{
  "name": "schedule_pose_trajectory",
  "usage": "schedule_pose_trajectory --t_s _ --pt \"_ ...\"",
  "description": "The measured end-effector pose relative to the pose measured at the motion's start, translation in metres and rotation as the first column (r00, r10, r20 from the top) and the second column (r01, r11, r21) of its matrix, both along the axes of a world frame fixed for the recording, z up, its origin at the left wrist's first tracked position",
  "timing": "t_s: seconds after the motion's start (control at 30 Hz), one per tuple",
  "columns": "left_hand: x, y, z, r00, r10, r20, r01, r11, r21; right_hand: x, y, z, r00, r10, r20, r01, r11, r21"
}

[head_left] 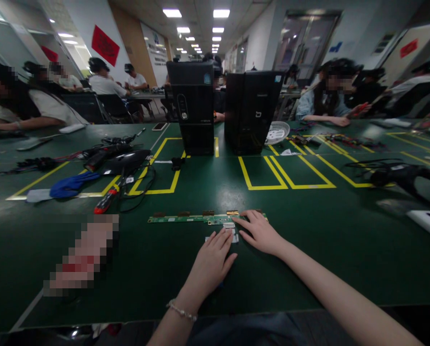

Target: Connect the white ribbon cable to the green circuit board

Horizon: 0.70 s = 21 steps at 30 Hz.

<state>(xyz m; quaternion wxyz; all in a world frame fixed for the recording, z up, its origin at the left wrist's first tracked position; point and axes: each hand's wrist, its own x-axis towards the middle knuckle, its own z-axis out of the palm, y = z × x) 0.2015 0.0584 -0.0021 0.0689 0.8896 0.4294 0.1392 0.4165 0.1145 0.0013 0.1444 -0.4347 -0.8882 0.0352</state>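
A long narrow green circuit board (186, 218) with gold connectors lies on the dark green table (309, 250) in front of me. My right hand (260, 233) rests on the board's right end, fingers spread flat. My left hand (211, 262), a bracelet at its wrist, lies flat just below the board, fingertips touching a small white strip (230, 229) attached at the board's edge. Neither hand holds anything.
Two black computer towers (195, 105) (251, 110) stand upright behind yellow floor-tape boxes. A red-handled screwdriver (105, 202), black cables and a blue cloth (70, 185) lie at left. A white fan grille (277, 132) sits beyond. Other people sit around the table.
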Motion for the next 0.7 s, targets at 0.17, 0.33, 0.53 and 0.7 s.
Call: schedule_pose_trajectory --t_s 0.17,0.33,0.53,0.7 --pt "0.000 0.000 0.000 1.000 0.008 0.010 -0.008 1.000 -0.006 -0.001 0.000 0.001 1.000 -0.001 -0.006 0.001 1.000 0.002" --pt "0.000 0.000 0.000 1.000 0.012 0.029 -0.011 1.000 -0.016 -0.001 0.000 0.000 1.000 -0.006 0.002 0.006 1.000 -0.001" --pt "-0.005 0.005 0.001 0.999 -0.038 -0.009 0.037 0.998 -0.046 -0.001 0.001 0.000 1.000 0.002 0.005 -0.002 1.000 -0.002" --pt "-0.010 0.011 -0.001 0.996 -0.080 -0.031 0.080 0.997 -0.024 -0.001 0.001 0.000 1.000 0.001 0.005 -0.001 1.000 0.004"
